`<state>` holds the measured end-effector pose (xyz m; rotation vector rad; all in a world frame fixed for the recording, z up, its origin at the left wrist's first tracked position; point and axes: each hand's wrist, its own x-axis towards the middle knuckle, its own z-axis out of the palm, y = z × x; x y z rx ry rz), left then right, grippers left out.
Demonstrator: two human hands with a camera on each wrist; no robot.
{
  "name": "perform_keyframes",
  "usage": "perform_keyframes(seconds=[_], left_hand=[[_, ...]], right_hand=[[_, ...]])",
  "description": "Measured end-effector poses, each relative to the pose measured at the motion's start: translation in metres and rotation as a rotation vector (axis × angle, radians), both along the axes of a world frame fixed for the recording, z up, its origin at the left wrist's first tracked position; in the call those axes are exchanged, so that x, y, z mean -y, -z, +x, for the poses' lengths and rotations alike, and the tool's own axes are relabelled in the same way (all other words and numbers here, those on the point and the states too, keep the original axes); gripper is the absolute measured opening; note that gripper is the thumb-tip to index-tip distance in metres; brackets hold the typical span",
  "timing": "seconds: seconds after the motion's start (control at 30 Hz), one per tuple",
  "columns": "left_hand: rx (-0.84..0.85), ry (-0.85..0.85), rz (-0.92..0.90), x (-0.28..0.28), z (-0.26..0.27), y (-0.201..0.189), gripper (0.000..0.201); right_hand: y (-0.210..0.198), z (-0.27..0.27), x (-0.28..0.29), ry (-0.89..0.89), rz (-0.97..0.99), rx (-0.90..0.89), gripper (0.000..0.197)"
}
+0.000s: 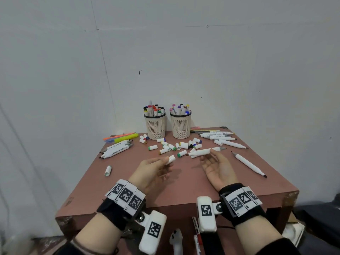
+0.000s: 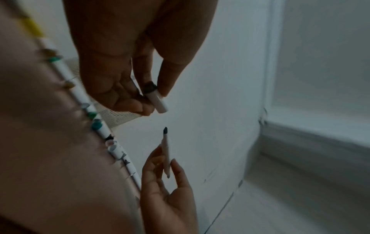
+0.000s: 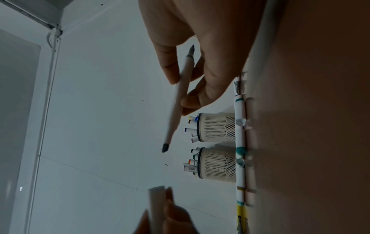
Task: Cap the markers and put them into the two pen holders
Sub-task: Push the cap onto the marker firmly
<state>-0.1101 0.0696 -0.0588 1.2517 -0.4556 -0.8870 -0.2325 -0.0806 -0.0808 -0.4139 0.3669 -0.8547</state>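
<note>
Brown surface (image 1: 184, 190) against white wall; two cream holders (image 1: 155, 128) (image 1: 180, 127) packed with capped markers. Left fingers (image 1: 161, 160) pinched cap (image 1: 170, 159); right fingers (image 1: 211, 157) pinched uncapped marker (image 1: 204, 152).

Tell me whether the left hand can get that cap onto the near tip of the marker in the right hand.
Probably yes. The left hand pinches the cap with its open end toward the marker, whose dark tip points back at it. Only open air lies between them above the table.
</note>
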Motion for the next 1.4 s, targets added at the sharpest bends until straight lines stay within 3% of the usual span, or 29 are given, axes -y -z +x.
perform_keyframes(seconds=[0.27, 0.53, 0.83, 1.2, 1.4], left_hand=[[-0.151, -0.019, -0.069, 0.002, 0.017, 0.021, 0.012], [-0.172, 0.0, -0.12, 0.004, 0.024, 0.028, 0.009], [-0.104, 0.031, -0.122, 0.005, 0.022, 0.03, 0.014], [-0.088, -0.056, -0.156, 0.005, 0.018, 0.031, 0.008], [-0.067, -0.066, -0.146, 0.005, 0.018, 0.033, 0.007]], right_hand=[[0.006, 0.014, -0.013, -0.006, -0.076, 0.0, 0.009], [0.009, 0.018, -0.015, 0.016, -0.152, -0.018, 0.013], [0.011, 0.019, -0.018, -0.034, -0.264, -0.04, 0.015], [0.013, 0.023, -0.029, -0.11, -0.418, -0.169, 0.009], [0.014, 0.022, -0.03, -0.066, -0.51, -0.206, 0.028]])
